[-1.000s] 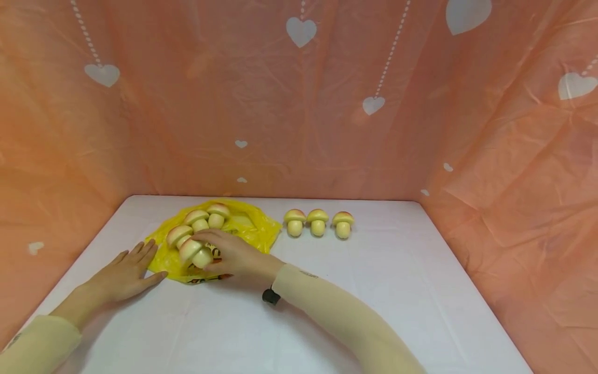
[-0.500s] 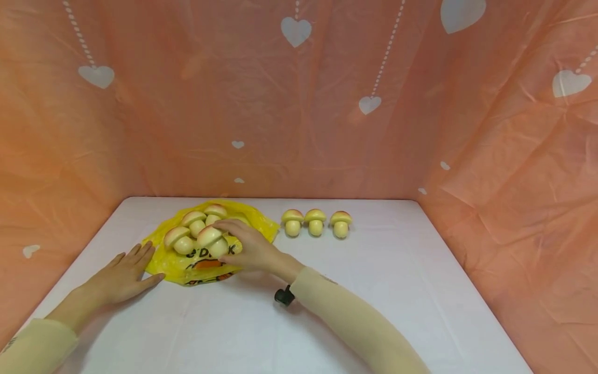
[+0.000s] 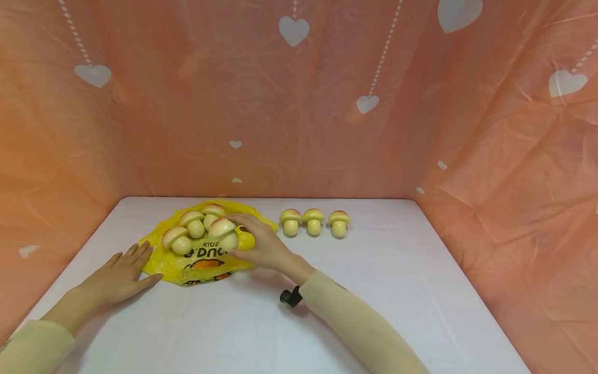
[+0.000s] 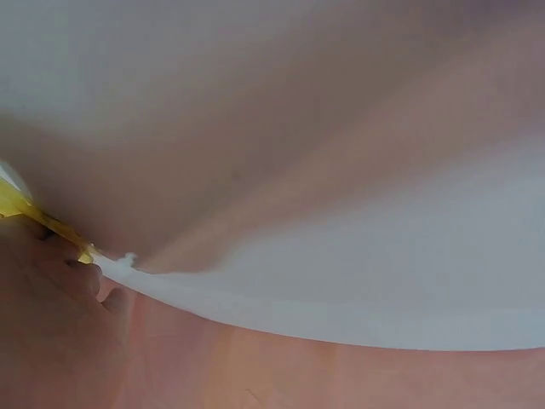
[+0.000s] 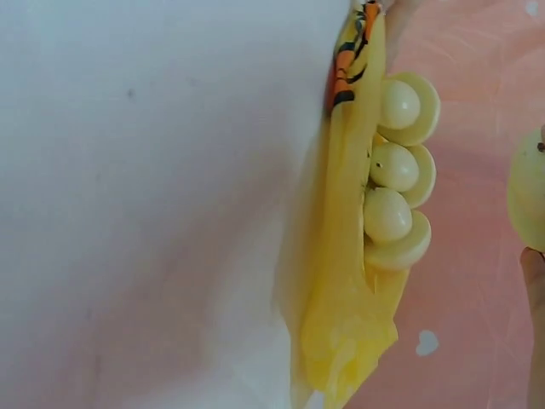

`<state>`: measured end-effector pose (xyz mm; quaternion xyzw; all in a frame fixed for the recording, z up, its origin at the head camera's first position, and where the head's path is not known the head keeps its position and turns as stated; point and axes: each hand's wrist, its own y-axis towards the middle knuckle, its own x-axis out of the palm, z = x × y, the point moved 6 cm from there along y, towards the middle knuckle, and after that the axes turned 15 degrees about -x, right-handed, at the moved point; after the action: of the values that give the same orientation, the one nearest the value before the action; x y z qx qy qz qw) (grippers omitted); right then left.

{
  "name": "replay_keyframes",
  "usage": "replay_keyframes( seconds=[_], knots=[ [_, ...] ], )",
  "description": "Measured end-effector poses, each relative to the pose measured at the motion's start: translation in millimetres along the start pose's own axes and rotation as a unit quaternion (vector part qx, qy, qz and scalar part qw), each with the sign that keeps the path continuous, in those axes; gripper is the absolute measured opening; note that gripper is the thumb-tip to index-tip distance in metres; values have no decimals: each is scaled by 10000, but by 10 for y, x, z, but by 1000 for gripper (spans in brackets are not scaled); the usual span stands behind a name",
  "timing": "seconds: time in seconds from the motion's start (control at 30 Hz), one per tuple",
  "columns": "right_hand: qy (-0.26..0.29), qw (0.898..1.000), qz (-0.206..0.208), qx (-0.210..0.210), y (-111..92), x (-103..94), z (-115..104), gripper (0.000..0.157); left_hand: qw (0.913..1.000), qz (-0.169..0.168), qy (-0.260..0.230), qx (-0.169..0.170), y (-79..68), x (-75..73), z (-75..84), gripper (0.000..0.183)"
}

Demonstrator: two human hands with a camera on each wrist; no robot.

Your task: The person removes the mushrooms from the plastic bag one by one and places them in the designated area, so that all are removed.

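Observation:
My right hand (image 3: 268, 249) grips a toy mushroom (image 3: 221, 227) with a pink-tinged cap, thumb below and fingers over the top, above a yellow plastic bag (image 3: 159, 265). Its round end (image 5: 526, 192) shows at the right edge of the right wrist view. Three more mushrooms (image 3: 176, 240) lie grouped on the bag's left and back part. With fingers straight and spread, my left hand (image 3: 117, 278) rests flat at the bag's left edge. In the left wrist view, that hand's fingers (image 4: 85, 281) appear at lower left beside a strip of the bag.
Three similar mushrooms (image 3: 313, 222) stand in a row on the white table (image 3: 374, 275), right of the bag. Orange cloth (image 3: 261, 104) with white hearts encloses the back and sides. A small black device (image 3: 290, 297) is under my right wrist.
My right hand has carried its mushroom rightward across the bag, away from the other three, uncovering the bag's print. My left hand has stayed at the bag's edge. The head view has shifted slightly.

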<state>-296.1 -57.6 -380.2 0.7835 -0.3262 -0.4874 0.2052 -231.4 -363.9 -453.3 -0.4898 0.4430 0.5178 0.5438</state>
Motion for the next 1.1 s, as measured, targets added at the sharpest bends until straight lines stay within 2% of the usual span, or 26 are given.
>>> replay_keyframes(
  seconds=[0.17,0.63,0.87,1.1],
  knots=[
    [183,9985,491,-154,-57,-114,3,75,10000,-35,-21,-19,7,-2,-12,92],
    [594,9873,1431,345,-269,-464,83,75,9998,37,-186,-24,-7,9,-21,92],
    [540,9790,1914,455,-418,-664,114,76,9998,62,-188,-27,-9,-14,-13,92],
    [387,9722,2217,651,-599,-856,174,77,9998,73,-187,-15,-5,-7,-9,92]
  ],
)
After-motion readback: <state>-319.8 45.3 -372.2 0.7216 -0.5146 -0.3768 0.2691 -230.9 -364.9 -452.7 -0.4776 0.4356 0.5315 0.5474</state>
